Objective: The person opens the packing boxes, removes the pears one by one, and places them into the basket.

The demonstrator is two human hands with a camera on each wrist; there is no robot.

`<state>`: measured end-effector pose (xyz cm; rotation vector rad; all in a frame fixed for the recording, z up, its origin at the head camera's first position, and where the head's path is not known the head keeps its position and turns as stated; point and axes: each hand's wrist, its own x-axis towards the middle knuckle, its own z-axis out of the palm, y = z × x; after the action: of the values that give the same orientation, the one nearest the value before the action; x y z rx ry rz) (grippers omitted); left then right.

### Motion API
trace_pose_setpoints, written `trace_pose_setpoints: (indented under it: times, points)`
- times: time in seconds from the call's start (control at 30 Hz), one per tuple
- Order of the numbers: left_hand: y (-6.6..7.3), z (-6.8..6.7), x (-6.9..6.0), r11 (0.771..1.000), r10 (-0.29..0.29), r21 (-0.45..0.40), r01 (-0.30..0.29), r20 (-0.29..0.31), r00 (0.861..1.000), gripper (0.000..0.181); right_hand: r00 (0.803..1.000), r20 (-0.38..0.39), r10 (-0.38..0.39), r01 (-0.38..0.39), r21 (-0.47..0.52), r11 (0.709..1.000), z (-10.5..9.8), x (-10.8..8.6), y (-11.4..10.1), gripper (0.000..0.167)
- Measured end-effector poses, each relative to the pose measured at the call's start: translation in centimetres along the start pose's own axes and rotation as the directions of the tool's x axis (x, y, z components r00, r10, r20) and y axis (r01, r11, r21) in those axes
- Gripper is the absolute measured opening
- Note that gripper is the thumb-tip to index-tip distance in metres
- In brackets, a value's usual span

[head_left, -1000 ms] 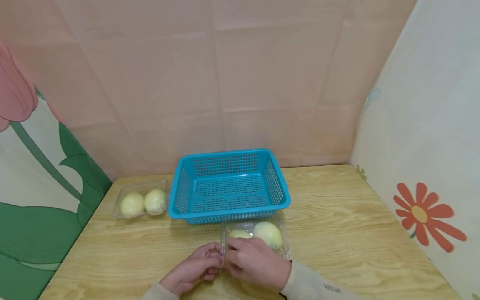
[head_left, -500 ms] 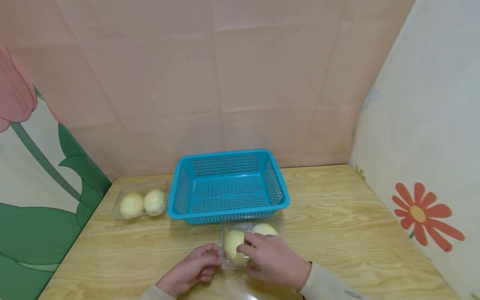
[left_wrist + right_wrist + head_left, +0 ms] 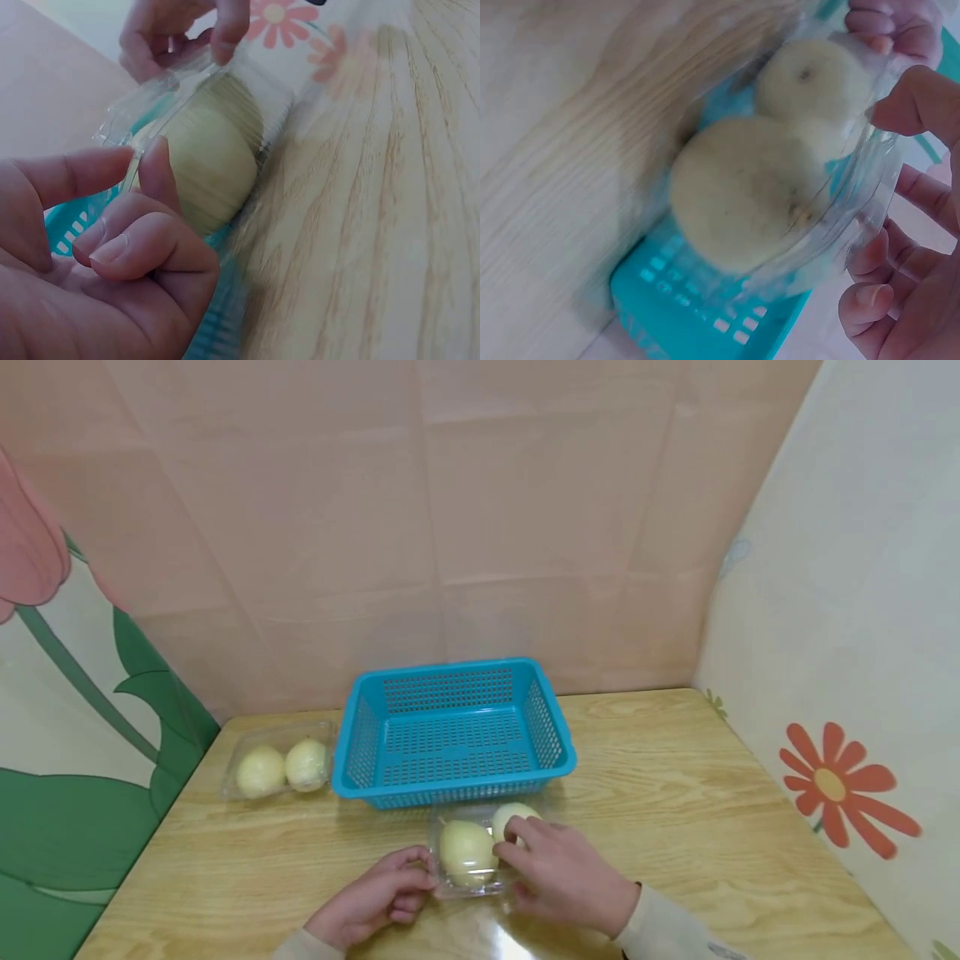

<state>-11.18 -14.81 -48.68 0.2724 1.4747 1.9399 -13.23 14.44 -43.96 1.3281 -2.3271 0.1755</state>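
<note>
Free room lies along the right edge of the wood-grained table [image 3: 697,810] to its far right corner. A turquoise perforated plastic basket [image 3: 457,783] bars the far edge's middle; a clear rectangular plastic box [image 3: 258,737] blocks the far left corner. Before the basket, the left hand [image 3: 378,893], second clear plastic box [image 3: 457,892] and right hand [image 3: 566,878] bar passage.
</note>
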Motion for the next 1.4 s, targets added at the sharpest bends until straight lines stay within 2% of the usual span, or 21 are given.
trace_pose_setpoints:
  times: [0.13, 0.3, 0.6, 0.83, 1.23, 1.4]
  points:
    - [0.3, 0.1, -0.1, 1.0, -0.016, 0.011, 0.015, 0.03, 0.999, 0.009, 0.999, 0.022, 0.03, -0.03, 0.009, 1.0, -0.2, -0.2, 0.3, 0.044]
    - [0.4, 0.2, -0.2, 0.999, -0.026, 0.031, 0.025, 0.035, 0.999, 0.009, 1.0, 0.022, 0.013, -0.012, -0.015, 1.0, -0.4, -0.2, 0.4, 0.044]
    - [0.3, 0.0, -0.2, 0.998, -0.026, 0.056, 0.025, 0.026, 0.999, 0.009, 1.0, -0.027, -0.008, 0.007, -0.038, 0.999, -0.5, 0.0, 0.6, 0.036]
    - [0.3, 0.0, -0.2, 0.997, -0.026, 0.075, 0.026, -0.006, 1.0, 0.011, 0.998, -0.048, -0.032, 0.029, -0.052, 0.998, -0.7, 0.2, 0.9, 0.03]
    - [0.5, 0.0, -0.3, 0.996, -0.034, 0.085, 0.036, -0.025, 0.999, 0.009, 0.992, -0.11, -0.058, 0.055, -0.027, 0.998, -0.8, 0.5, 1.2, 0.025]
    - [0.4, 0.0, -0.3, 0.996, -0.034, 0.087, 0.036, -0.027, 0.999, 0.01, 0.993, -0.106, -0.06, 0.058, -0.022, 0.998, -0.9, 0.5, 1.3, 0.023]
